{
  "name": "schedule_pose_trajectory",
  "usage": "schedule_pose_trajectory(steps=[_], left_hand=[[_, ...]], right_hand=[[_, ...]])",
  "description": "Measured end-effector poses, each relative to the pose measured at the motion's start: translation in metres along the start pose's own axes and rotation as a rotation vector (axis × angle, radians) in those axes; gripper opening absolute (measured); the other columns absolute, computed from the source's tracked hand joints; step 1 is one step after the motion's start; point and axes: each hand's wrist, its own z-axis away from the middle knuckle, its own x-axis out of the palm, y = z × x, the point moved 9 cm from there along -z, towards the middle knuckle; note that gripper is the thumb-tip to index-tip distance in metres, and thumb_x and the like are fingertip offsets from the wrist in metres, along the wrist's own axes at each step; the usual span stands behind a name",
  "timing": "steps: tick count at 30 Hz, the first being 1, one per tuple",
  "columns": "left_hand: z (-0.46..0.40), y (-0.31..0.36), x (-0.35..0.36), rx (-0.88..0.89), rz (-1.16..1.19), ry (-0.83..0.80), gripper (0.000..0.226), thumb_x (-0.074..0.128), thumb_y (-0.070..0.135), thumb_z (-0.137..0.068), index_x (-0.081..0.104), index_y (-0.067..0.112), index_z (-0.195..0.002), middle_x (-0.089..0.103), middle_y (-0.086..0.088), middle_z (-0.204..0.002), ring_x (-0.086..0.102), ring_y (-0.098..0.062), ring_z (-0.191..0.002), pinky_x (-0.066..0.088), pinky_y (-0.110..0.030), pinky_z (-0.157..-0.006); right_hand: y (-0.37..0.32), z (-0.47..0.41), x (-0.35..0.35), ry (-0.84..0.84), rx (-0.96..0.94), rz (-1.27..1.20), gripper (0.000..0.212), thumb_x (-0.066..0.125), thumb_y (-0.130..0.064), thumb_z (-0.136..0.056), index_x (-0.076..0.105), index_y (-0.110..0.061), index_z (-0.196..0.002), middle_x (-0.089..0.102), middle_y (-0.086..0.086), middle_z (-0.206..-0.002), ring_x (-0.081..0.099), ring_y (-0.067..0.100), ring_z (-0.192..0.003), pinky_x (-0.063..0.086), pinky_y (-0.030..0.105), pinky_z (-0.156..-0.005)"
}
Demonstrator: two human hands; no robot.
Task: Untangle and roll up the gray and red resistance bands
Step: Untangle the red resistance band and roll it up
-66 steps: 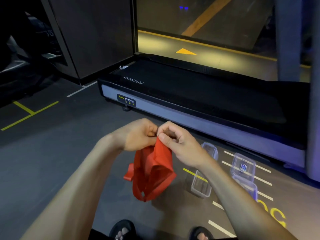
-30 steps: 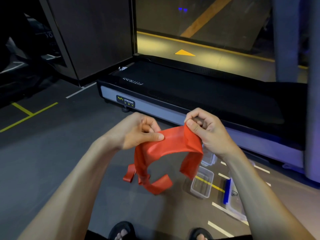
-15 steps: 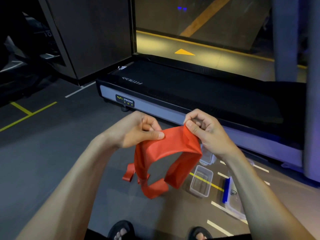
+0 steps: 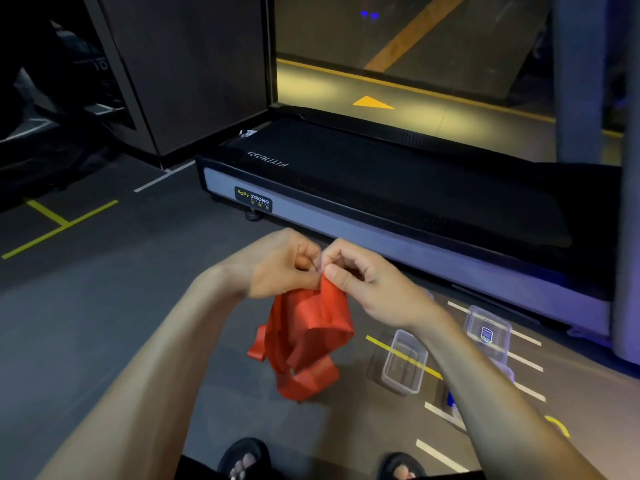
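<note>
Both hands are raised in front of the body, knuckles nearly touching. The left hand [image 4: 277, 263] has its fingers curled, pinching the top edge of the red resistance band [image 4: 308, 337] between thumb and forefinger. The right hand [image 4: 367, 278] is just beside it, thumb pressed flat against the same top edge, fingers curled behind; it too grips the band. The two pinch points sit almost together.

The red band hangs straight down below both hands, bunched and folded in loose loops. One flat loop bulges out under the right hand; a lower strand curls back beneath it at the bottom. A short free end sticks out to the side below the left wrist. The band appears clear of the floor [image 4: 104, 323], suspended only from the fingers. Whether any twist or knot remains inside the bundle cannot be told.

No gray band can be made out in the head view.

Below the right forearm, on the floor, sits an open clear plastic container [image 4: 403, 362], straddling a yellow floor line. Farther out past the right wrist is another clear box [image 4: 486, 332] with a blue label. A blue edge [image 4: 450, 398] peeks out beside the right forearm; it is too hidden to identify.

Beyond both hands runs a treadmill deck [image 4: 381, 188], with a "Body Strong" badge on its side rail. Two sandalled feet [image 4: 242, 459] show below the forearms.
</note>
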Motion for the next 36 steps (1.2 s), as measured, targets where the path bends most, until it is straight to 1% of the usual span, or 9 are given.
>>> schedule_pose_trajectory(steps=[5,7,10,14,19,24,27,29,36], left_hand=[[0.000,-0.002,-0.002,0.005,-0.027,0.027,0.014,0.076,0.017,-0.092,0.069,0.009,-0.082,0.071,-0.017,-0.075,0.052,-0.009,-0.066,0.042,-0.029,-0.064],[0.000,0.000,-0.002,0.020,0.113,0.023,0.012,0.076,0.011,-0.092,0.069,0.008,-0.083,0.070,-0.013,-0.073,0.056,-0.009,-0.069,0.045,-0.028,-0.067],[0.004,0.004,-0.006,0.049,0.340,0.031,0.006,0.076,0.020,-0.086,0.071,0.017,-0.087,0.072,-0.004,-0.080,0.063,-0.008,-0.075,0.049,-0.019,-0.073],[0.004,-0.001,-0.005,0.030,0.381,0.054,0.010,0.072,0.020,-0.089,0.071,0.011,-0.092,0.074,-0.006,-0.082,0.065,-0.011,-0.078,0.051,-0.022,-0.076],[0.007,0.002,-0.007,0.049,0.385,0.089,0.012,0.061,0.012,-0.101,0.069,0.006,-0.094,0.071,-0.014,-0.089,0.064,-0.019,-0.084,0.053,-0.029,-0.085],[0.014,0.006,-0.018,0.049,0.708,0.027,0.037,0.061,0.021,-0.096,0.056,-0.015,-0.103,0.048,-0.017,-0.086,0.047,-0.020,-0.075,0.042,-0.030,-0.070],[0.014,-0.005,-0.020,-0.054,0.533,0.038,0.015,0.064,0.017,-0.098,0.069,0.003,-0.095,0.063,-0.008,-0.080,0.058,-0.011,-0.068,0.047,-0.022,-0.064],[0.012,-0.016,-0.019,-0.108,0.359,0.083,0.015,0.063,0.011,-0.101,0.072,0.011,-0.089,0.070,-0.003,-0.082,0.062,-0.009,-0.072,0.049,-0.021,-0.068],[0.011,-0.018,-0.025,-0.108,0.229,0.127,0.008,0.068,0.005,-0.096,0.075,0.007,-0.099,0.078,-0.011,-0.088,0.069,-0.011,-0.078,0.054,-0.020,-0.074]], right_hand=[[-0.007,-0.001,-0.006,0.015,-0.014,0.123,0.009,0.056,-0.027,-0.104,0.059,-0.020,-0.098,0.064,-0.004,-0.090,0.055,0.022,-0.080,0.048,0.042,-0.079],[-0.015,-0.003,-0.012,0.050,-0.039,0.067,0.009,0.058,-0.023,-0.103,0.061,-0.017,-0.097,0.062,-0.008,-0.084,0.053,0.015,-0.075,0.046,0.036,-0.075],[-0.034,-0.002,-0.032,0.157,-0.116,-0.114,0.008,0.058,-0.013,-0.101,0.061,-0.013,-0.094,0.059,-0.005,-0.081,0.051,0.008,-0.076,0.043,0.023,-0.072],[-0.049,0.006,-0.064,0.320,-0.162,-0.300,0.008,0.057,-0.013,-0.101,0.059,-0.015,-0.093,0.057,-0.010,-0.083,0.049,0.005,-0.073,0.041,0.017,-0.066],[-0.034,0.010,-0.077,0.370,-0.099,-0.295,0.008,0.059,-0.018,-0.101,0.061,-0.017,-0.093,0.058,-0.008,-0.085,0.049,0.008,-0.075,0.042,0.019,-0.067],[-0.017,0.013,-0.084,0.370,-0.056,-0.238,0.008,0.059,-0.015,-0.101,0.061,-0.013,-0.093,0.058,-0.007,-0.085,0.051,0.005,-0.077,0.042,0.017,-0.071],[-0.014,0.013,-0.082,0.348,-0.049,-0.189,0.009,0.058,-0.010,-0.102,0.060,-0.009,-0.094,0.059,-0.006,-0.085,0.052,0.005,-0.077,0.043,0.016,-0.073],[-0.011,0.014,-0.080,0.329,-0.031,-0.163,0.009,0.059,-0.011,-0.102,0.061,-0.007,-0.094,0.060,-0.006,-0.084,0.053,0.005,-0.076,0.044,0.017,-0.072],[0.000,0.015,-0.080,0.310,0.006,-0.078,0.009,0.060,-0.011,-0.103,0.062,-0.007,-0.094,0.058,0.001,-0.083,0.052,0.013,-0.077,0.043,0.023,-0.071]])
